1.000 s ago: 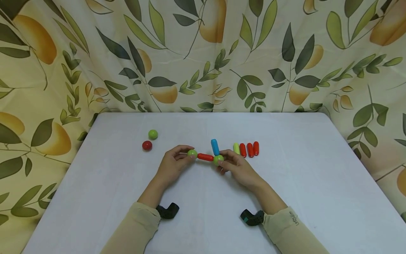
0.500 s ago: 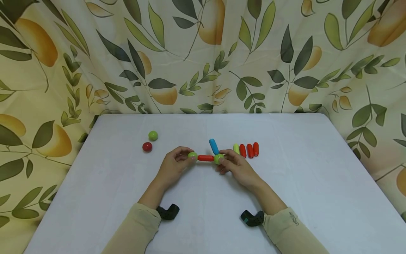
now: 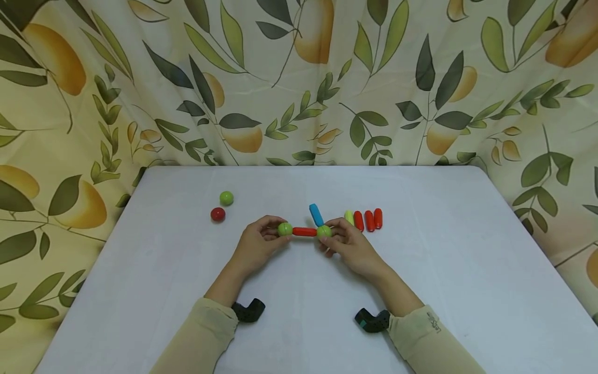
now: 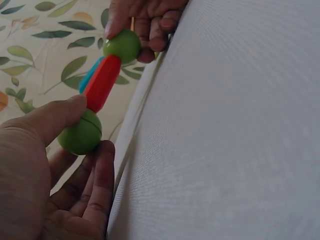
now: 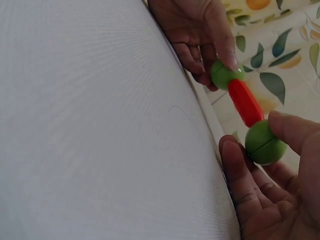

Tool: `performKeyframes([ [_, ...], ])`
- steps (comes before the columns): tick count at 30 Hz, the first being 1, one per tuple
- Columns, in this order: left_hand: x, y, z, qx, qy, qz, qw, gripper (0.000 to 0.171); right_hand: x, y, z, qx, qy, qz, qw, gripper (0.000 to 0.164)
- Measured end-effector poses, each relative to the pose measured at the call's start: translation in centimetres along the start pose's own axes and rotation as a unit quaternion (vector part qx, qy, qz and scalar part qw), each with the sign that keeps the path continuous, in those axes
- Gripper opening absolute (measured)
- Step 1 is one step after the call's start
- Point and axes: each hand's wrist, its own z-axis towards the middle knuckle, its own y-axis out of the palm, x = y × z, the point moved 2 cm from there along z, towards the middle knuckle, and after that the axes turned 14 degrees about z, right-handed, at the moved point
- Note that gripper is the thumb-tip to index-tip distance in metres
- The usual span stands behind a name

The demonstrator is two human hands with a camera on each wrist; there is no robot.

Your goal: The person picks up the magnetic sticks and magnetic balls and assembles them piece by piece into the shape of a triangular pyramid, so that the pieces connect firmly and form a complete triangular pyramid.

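Observation:
Both hands hold a small joined toy piece above the white table. My left hand (image 3: 257, 243) pinches the green ball (image 3: 285, 229) at its left end between thumb and fingers. A red rod (image 3: 304, 231) links that ball to a second green ball (image 3: 324, 231), which my right hand (image 3: 355, 248) pinches. From this second ball a blue rod (image 3: 315, 214) sticks out toward the far side, leaning left. In the left wrist view the red rod (image 4: 102, 84) partly hides the blue one (image 4: 91, 74). The right wrist view shows the thumb on the nearer green ball (image 5: 265, 142).
A loose green ball (image 3: 226, 198) and a red ball (image 3: 217, 214) lie at the back left of the white table (image 3: 154, 249). Beyond my right hand is a row of a yellow-green rod (image 3: 349, 217) and three red rods (image 3: 369, 221). A patterned curtain (image 3: 299, 104) hangs behind.
The red rod has turned from slanting down to the right to nearly level, and the blue rod leans more to the left. Both hands keep their hold, with little movement.

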Motion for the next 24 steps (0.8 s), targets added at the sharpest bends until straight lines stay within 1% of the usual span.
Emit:
performKeyframes([
  [5,-0.1,0.0,0.0,0.008,0.003,0.011,0.9999,0.035,-0.1,0.0,0.0,0.013,0.007,-0.020,1.000,0.037],
  [7,-0.1,0.0,-0.1,0.013,0.006,0.024,0.9996,0.035,0.0,0.0,-0.1,0.021,0.012,-0.041,0.999,0.036],
  [12,0.0,-0.1,-0.4,0.030,0.019,0.083,0.9959,0.034,0.2,0.0,-0.2,0.028,0.026,-0.088,0.995,0.035],
  [16,-0.1,0.0,-0.5,0.036,0.034,0.120,0.9915,0.035,0.0,0.1,-0.4,0.030,0.019,-0.119,0.992,0.033],
  [20,-0.2,0.0,-0.3,0.038,0.038,0.132,0.9898,0.039,-0.6,0.4,-0.6,0.038,0.010,-0.161,0.986,0.033],
  [24,-0.3,0.0,-0.2,0.037,0.037,0.133,0.9897,0.037,-0.9,0.5,-0.7,0.042,0.011,-0.186,0.982,0.036],
])
